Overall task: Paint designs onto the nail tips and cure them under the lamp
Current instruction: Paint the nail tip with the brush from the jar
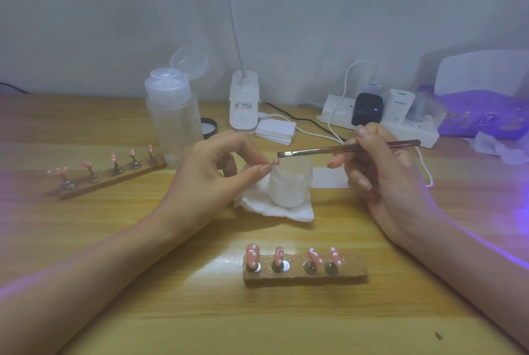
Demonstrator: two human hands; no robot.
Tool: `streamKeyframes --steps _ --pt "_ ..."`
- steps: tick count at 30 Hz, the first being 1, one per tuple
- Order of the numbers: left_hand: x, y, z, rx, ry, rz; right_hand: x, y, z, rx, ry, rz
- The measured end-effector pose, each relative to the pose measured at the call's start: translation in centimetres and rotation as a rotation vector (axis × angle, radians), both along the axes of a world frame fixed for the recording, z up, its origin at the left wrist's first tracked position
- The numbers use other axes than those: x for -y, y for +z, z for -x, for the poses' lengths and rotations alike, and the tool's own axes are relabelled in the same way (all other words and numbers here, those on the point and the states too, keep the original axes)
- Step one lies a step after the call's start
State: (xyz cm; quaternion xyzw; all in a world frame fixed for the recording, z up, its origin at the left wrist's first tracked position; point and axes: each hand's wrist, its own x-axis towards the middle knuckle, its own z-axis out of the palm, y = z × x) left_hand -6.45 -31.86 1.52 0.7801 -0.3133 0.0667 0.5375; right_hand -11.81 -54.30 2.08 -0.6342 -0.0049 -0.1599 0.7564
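Observation:
My left hand (217, 171) pinches a small pink nail tip (275, 162) on its stand between thumb and forefinger, over a frosted glass jar (290, 182). My right hand (380, 171) grips a thin brush (343, 149), its bristles just right of the tip, not touching it. A wooden holder (305, 276) near me carries several pink nail tips with white dots (253, 256). A second holder (111, 180) with several pink tips lies at the left. The curing lamp (483, 97) glows purple at the far right.
The jar stands on a folded white tissue (274, 208). Behind are a clear pump bottle (174, 117), a black-lidded pot (209, 127), a white desk lamp base (244, 102), a white block (275, 130) and a power strip (400, 122) with plugs and cables.

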Motion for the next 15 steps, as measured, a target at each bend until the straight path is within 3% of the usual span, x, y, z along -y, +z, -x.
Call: streamKeyframes --steps 15 --pt "0.20 0.18 0.10 -0.101 -0.019 0.036 0.07 -0.26 -0.03 -0.005 -0.044 0.026"
